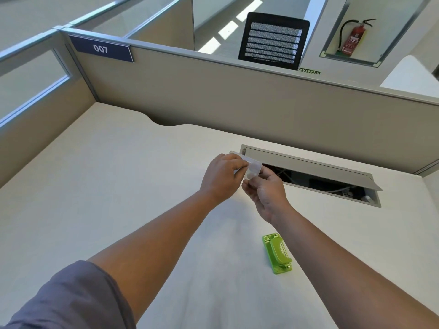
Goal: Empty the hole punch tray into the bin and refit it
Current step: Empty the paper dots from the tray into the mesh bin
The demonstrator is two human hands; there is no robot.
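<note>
Grey-purple short sleeve [78,295] (left), forearms bare.

**Cubicle 007, daylight beyond**

A pale desk [99,186] sits inside beige partitions [213,96] bearing a blue "007" plate [101,48]. Its cable hatch [316,172] stands open. Beyond: a black mesh chair [273,40] and a red fire extinguisher [354,36].

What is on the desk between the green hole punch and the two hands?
Nothing: in the head view, bare desk separates the hole punch from the left hand and right hand holding the clear tray.
</note>
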